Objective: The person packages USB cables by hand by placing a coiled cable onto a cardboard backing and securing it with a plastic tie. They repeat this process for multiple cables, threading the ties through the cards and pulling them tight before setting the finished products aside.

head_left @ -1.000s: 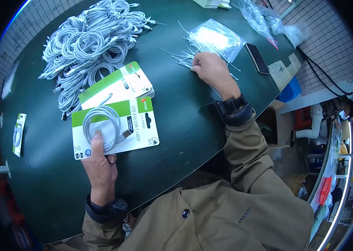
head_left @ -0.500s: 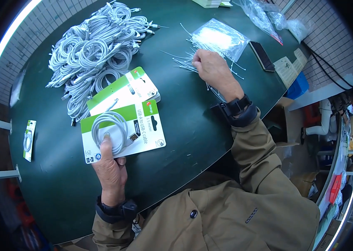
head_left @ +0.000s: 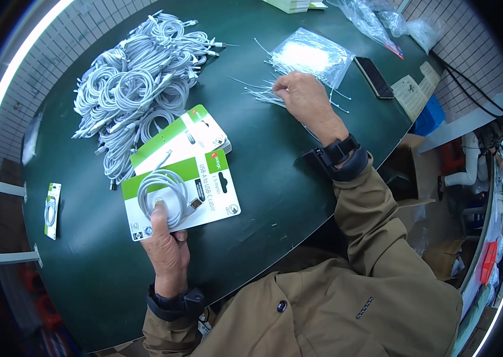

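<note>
My left hand [head_left: 167, 256] grips a white and green backing card [head_left: 216, 205], thumb on top. A coiled grey-white USB cable [head_left: 181, 187] lies against the card under that thumb, its metal plug pointing right. My right hand [head_left: 305, 98] is closed in a pinch over a loose spread of thin white cable ties [head_left: 263, 93]; its fingertips appear to be on a tie, though they partly hide it. Just beyond the held card lie stacked similar cards [head_left: 171, 138].
A large heap of coiled cables [head_left: 126, 83] covers the far left of the green table [head_left: 275, 196]. A carded cable [head_left: 52, 211] lies at the left. Beyond my right hand are a clear bag of ties [head_left: 338, 56], a phone [head_left: 373, 77] and paper [head_left: 415, 95]. Another person [head_left: 472, 157] is at far right.
The whole view has shifted slightly, moving the table's contents a little right and down. My left hand still holds the card and coil; my right hand stays pinched at the ties.
</note>
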### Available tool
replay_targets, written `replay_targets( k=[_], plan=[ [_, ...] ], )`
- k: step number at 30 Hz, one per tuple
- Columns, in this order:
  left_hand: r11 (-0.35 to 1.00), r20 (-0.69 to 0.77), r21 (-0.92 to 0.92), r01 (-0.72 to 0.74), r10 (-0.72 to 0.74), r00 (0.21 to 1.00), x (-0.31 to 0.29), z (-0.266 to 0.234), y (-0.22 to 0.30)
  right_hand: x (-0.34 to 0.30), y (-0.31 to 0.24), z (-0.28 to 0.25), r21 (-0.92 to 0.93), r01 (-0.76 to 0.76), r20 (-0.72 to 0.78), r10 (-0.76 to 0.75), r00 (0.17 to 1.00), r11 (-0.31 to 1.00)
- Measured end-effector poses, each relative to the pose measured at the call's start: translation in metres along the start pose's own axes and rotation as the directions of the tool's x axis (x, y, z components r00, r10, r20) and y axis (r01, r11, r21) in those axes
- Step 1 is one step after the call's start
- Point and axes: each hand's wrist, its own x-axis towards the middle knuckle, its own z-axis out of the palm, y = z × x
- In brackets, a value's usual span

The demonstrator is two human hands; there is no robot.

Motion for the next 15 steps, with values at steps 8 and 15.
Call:
replay_targets(
  k=[8,15],
  plan=[
    [0.991,-0.039,0.033,-0.128,0.129,0.991,-0.004,0.004,0.005,0.001,-0.008,-0.002,0.084,0.032,-0.122,-0.022,0.992,0.996],
    [0.918,0.042,0.196,-0.344,0.343,0.938,0.005,-0.007,0.024,0.002,-0.028,-0.019,0.271,0.128,-0.247,-0.059,0.967,0.954]
  ],
)
